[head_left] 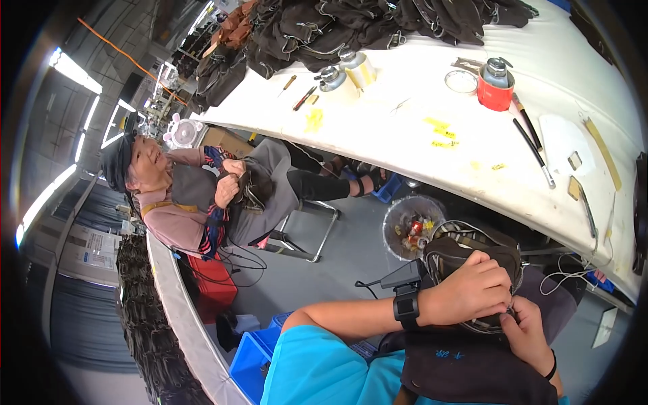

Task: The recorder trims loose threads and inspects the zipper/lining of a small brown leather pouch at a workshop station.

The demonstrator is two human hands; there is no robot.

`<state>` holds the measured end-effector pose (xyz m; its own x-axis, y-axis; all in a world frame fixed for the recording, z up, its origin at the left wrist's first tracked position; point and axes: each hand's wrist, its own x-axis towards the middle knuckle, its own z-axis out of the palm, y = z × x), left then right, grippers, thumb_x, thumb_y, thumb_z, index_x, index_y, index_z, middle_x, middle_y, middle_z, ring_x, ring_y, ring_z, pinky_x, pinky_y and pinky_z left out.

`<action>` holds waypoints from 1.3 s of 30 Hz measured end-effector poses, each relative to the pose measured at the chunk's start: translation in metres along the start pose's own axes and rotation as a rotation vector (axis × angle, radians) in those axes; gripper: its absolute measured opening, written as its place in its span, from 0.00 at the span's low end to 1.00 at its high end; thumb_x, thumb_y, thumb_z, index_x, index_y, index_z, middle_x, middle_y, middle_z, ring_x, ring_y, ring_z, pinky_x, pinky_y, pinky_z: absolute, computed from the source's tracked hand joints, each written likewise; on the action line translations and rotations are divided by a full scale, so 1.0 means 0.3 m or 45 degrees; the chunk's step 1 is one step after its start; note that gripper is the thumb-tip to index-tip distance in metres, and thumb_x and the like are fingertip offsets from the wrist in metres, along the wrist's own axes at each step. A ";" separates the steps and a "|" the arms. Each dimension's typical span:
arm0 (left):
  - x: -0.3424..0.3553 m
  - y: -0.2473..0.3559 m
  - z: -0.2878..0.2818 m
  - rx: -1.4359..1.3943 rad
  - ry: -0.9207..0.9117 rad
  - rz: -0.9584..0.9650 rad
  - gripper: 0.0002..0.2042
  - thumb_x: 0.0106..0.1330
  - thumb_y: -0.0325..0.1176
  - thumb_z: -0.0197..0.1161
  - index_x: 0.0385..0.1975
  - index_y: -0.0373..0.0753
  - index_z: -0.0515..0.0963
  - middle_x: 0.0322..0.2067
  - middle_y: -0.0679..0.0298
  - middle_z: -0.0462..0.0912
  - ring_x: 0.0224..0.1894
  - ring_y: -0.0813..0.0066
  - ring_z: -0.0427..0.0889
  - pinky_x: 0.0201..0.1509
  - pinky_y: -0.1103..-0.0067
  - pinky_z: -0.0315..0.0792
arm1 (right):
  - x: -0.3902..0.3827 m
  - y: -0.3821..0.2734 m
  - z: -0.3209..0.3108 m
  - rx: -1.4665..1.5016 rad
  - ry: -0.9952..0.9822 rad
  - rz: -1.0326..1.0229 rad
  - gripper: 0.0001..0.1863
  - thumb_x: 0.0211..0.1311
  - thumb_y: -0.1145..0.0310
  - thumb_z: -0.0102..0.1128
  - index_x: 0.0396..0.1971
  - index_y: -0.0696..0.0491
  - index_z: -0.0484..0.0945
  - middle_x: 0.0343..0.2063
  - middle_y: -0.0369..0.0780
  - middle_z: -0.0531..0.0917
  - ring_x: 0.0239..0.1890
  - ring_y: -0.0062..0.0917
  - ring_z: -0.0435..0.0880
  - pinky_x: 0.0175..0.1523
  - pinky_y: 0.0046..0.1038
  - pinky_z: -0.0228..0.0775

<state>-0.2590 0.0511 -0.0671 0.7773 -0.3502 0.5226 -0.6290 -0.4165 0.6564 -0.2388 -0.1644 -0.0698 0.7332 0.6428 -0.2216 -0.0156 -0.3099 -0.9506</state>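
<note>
A dark brown fabric bag with light zipper edging and a striped lining rests at my lap, close to the table's near edge. My left hand is closed over its near side, fingers curled on the fabric. Right beside it, my right hand pinches the bag's edge by the zipper. The fingertips of both hands nearly meet there, and the exact spot they grip is partly hidden. A dark apron lies below my hands.
The white table carries a red tin with a metal bottle, pens, and a pile of dark bags. A waste bin stands under its edge. At left, a seated person handles a dark item. Blue crates sit near my left elbow.
</note>
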 end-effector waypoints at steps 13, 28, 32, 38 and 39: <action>-0.006 0.010 -0.008 -0.029 -0.016 -0.185 0.06 0.57 0.32 0.67 0.27 0.42 0.76 0.31 0.68 0.71 0.37 0.70 0.72 0.46 0.73 0.60 | 0.023 -0.019 0.026 -0.119 0.057 -0.128 0.04 0.49 0.81 0.57 0.26 0.62 0.71 0.19 0.43 0.70 0.21 0.27 0.67 0.27 0.28 0.58; -0.030 0.035 -0.035 0.222 -0.042 -0.167 0.14 0.42 0.25 0.71 0.28 0.47 0.76 0.32 0.69 0.75 0.38 0.66 0.76 0.47 0.65 0.61 | 0.063 -0.070 0.029 -0.153 -0.083 -0.284 0.06 0.52 0.75 0.59 0.28 0.59 0.73 0.23 0.46 0.74 0.26 0.43 0.75 0.31 0.36 0.67; -0.025 -0.012 -0.007 0.055 0.015 -0.309 0.13 0.42 0.22 0.70 0.27 0.44 0.76 0.30 0.68 0.75 0.35 0.66 0.74 0.45 0.71 0.61 | 0.083 -0.029 0.010 -0.059 -0.051 -0.213 0.05 0.54 0.75 0.58 0.27 0.59 0.71 0.21 0.46 0.74 0.24 0.41 0.74 0.30 0.36 0.66; -0.097 -0.008 -0.037 -0.572 0.226 -0.777 0.05 0.56 0.20 0.65 0.29 0.36 0.76 0.34 0.63 0.74 0.37 0.74 0.73 0.42 0.81 0.68 | 0.081 -0.025 0.016 0.007 -0.016 -0.088 0.04 0.58 0.76 0.58 0.30 0.60 0.72 0.21 0.42 0.73 0.22 0.29 0.71 0.29 0.30 0.63; -0.098 0.006 -0.045 -0.603 0.275 -0.829 0.05 0.57 0.20 0.65 0.29 0.35 0.76 0.34 0.63 0.74 0.37 0.74 0.73 0.42 0.81 0.68 | 0.068 -0.024 0.015 -0.039 0.011 -0.146 0.05 0.57 0.76 0.58 0.30 0.60 0.72 0.21 0.42 0.73 0.22 0.29 0.70 0.29 0.29 0.63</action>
<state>-0.2827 0.0719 -0.0741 0.9994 0.0271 0.0201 -0.0182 -0.0660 0.9977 -0.2269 -0.1460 -0.0685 0.7348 0.6693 -0.1099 0.0893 -0.2561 -0.9625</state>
